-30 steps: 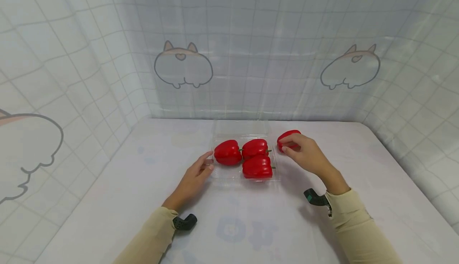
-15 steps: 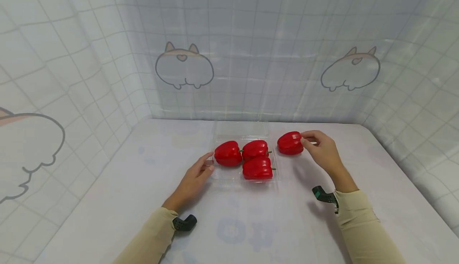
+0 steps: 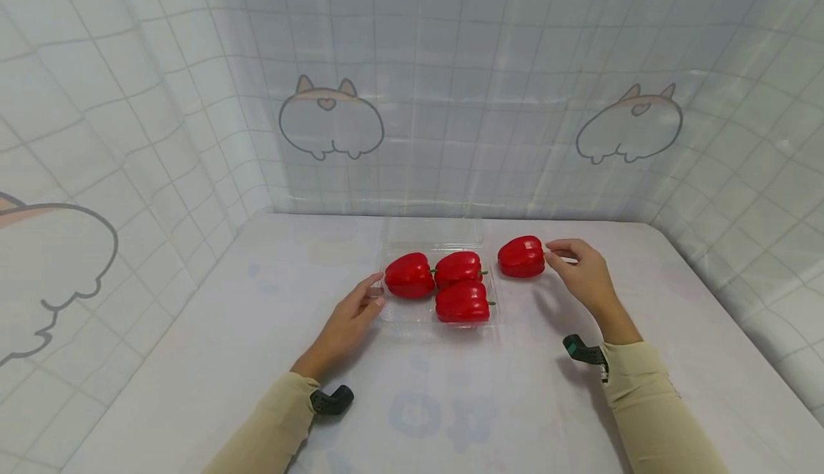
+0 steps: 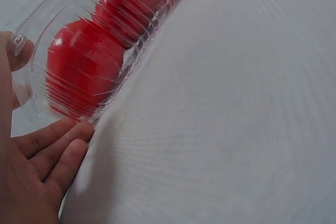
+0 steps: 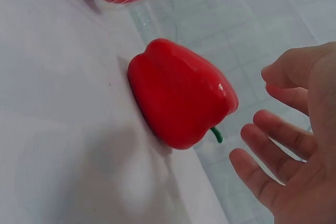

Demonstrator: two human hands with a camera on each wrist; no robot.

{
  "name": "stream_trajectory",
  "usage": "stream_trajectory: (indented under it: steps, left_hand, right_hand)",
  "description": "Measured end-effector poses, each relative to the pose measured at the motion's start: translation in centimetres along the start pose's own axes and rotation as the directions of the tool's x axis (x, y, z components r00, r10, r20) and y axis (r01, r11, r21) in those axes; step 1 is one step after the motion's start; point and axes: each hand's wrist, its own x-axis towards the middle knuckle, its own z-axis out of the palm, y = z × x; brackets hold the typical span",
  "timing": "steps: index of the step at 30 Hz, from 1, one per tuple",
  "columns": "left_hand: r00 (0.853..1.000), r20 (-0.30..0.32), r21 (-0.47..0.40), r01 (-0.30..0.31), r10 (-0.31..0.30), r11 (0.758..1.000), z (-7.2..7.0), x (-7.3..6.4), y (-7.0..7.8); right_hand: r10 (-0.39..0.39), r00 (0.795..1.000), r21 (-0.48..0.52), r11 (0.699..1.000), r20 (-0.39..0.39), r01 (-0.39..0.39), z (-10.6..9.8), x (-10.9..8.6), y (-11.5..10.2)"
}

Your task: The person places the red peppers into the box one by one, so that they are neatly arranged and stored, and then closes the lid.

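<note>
A clear plastic clamshell box (image 3: pixel 404 311) lies with its lid (image 3: pixel 433 231) folded back, away from me. Inside are three red bell peppers: one at the left (image 3: pixel 409 275), one at the upper right (image 3: pixel 458 267) and one at the lower right (image 3: pixel 462 302). My left hand (image 3: pixel 342 325) rests its relaxed fingertips against the box's left side; the left wrist view shows them beside the ribbed wall. A fourth pepper (image 5: pixel 181 93) lies on the table right of the box, its green stem towards my right hand (image 3: pixel 584 277). That hand holds nothing, its bent fingers a short gap from the pepper.
A pale cloth covers the table (image 3: pixel 418 381). White sheeting with a grid pattern (image 3: pixel 476 52) rises behind it and at both sides. Each wrist carries a dark strap-on camera mount, at the left (image 3: pixel 332 400) and right (image 3: pixel 583 349).
My right hand has let go of the loose pepper and drawn back to the right. That pepper now lies stem end to the right. My left hand and the box stay in place.
</note>
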Motion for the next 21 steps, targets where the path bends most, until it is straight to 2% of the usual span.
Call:
stream_trajectory:
  steps: [8,15,21]
  left_hand:
    - [1.0,-0.003,0.01,0.001,-0.001,1.0,0.0,0.1,0.0]
    - [1.0,0.002,0.014,0.0,0.0,1.0,0.0,0.2,-0.1]
    - [1.0,0.007,0.015,0.009,-0.009,1.0,0.0,0.2,-0.2]
  right_hand:
    - [0.007,1.0,0.029,1.0,0.015,-0.008,0.6,0.1,0.9]
    - [0.028,1.0,0.004,1.0,0.01,-0.028,1.5,0.1,1.0]
    - [0.048,0.998,0.008,0.999,0.036,-0.048,1.7,0.5,1.0]
